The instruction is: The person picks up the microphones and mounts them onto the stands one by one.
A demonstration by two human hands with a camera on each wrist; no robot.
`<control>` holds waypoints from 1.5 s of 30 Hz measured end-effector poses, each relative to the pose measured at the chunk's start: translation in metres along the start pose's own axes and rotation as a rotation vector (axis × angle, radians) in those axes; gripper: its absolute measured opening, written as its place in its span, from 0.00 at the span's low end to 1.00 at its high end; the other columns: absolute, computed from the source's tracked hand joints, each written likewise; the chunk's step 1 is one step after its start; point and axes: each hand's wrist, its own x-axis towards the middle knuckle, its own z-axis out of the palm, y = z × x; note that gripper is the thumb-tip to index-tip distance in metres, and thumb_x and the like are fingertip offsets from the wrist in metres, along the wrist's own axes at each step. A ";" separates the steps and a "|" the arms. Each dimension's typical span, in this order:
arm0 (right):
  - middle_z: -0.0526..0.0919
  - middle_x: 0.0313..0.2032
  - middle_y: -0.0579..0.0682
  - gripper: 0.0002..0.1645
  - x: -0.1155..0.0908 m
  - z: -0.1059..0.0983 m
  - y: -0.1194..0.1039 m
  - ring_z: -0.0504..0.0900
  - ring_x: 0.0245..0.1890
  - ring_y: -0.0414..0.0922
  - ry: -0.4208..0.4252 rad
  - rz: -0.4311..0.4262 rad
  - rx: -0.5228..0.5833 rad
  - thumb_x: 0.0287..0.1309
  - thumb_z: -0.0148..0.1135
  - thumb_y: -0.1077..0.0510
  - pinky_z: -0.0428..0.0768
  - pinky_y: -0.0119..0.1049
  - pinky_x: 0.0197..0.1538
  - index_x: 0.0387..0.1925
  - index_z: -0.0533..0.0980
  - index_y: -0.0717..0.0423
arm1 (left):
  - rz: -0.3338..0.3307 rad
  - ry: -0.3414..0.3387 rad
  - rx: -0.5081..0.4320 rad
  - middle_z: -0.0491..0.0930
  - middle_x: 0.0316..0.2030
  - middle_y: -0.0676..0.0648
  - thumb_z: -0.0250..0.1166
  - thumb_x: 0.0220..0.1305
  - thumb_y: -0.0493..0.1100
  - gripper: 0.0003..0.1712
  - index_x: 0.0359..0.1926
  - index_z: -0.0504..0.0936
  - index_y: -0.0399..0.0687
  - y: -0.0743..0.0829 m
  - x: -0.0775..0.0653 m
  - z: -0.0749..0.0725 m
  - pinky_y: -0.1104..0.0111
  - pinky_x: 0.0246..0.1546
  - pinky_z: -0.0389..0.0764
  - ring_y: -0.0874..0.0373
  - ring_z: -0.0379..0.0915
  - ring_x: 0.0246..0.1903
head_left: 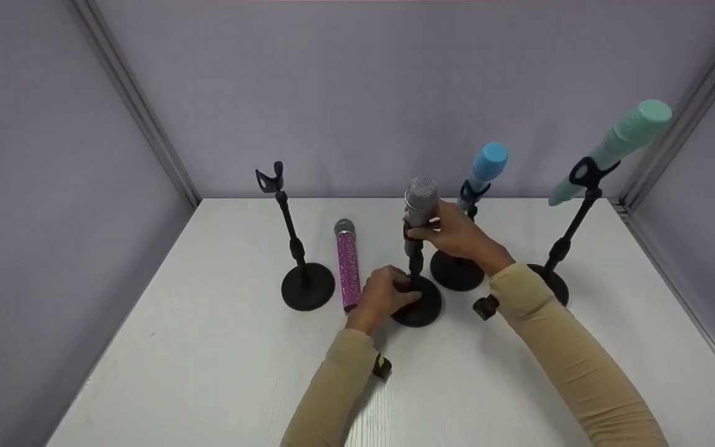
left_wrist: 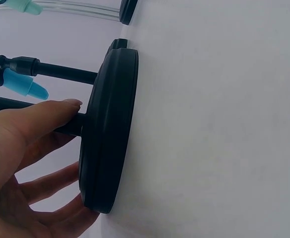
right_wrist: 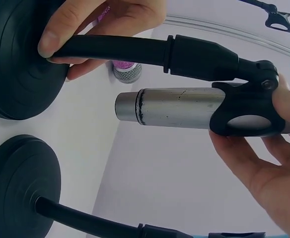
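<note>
A silver microphone (head_left: pixel 421 194) with a mesh head sits in the clip of a black microphone stand (head_left: pixel 426 308), head up. My right hand (head_left: pixel 460 233) grips the microphone at the clip, thumb on one side and fingers on the other. In the right wrist view its silver handle (right_wrist: pixel 175 107) runs through the clip (right_wrist: pixel 247 111), its tail end sticking out below. Low on the same stand, my left hand (head_left: pixel 382 295) pinches the pole just above the round base, as the left wrist view shows, with other fingers against the base (left_wrist: pixel 108 134).
Left of my hands, a glittery pink microphone (head_left: pixel 348 264) lies on the white table (head_left: pixel 208 360). Beyond it stands a microphone stand (head_left: pixel 308 287) with a bare clip. A blue microphone (head_left: pixel 490 162) and a mint-green one (head_left: pixel 634 130) rest in stands to the right.
</note>
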 end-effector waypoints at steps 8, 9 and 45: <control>0.80 0.59 0.62 0.19 0.000 0.002 0.003 0.78 0.65 0.58 -0.033 -0.036 0.105 0.68 0.63 0.67 0.77 0.58 0.67 0.59 0.75 0.62 | 0.055 0.005 0.012 0.87 0.46 0.46 0.77 0.59 0.44 0.14 0.44 0.91 0.41 -0.001 -0.002 0.003 0.61 0.54 0.84 0.55 0.82 0.50; 0.80 0.59 0.61 0.19 -0.001 0.002 0.003 0.78 0.65 0.58 -0.033 -0.036 0.109 0.68 0.63 0.67 0.77 0.59 0.67 0.58 0.75 0.62 | 0.055 0.003 0.008 0.87 0.46 0.46 0.77 0.59 0.44 0.14 0.44 0.91 0.40 -0.001 -0.003 0.004 0.60 0.54 0.84 0.55 0.82 0.50; 0.90 0.39 0.53 0.16 -0.057 0.049 0.012 0.89 0.38 0.47 0.362 0.119 0.026 0.57 0.77 0.52 0.87 0.41 0.45 0.43 0.85 0.57 | 0.005 -0.006 0.031 0.87 0.49 0.46 0.77 0.61 0.46 0.16 0.47 0.90 0.43 0.000 -0.005 0.003 0.60 0.57 0.83 0.54 0.82 0.52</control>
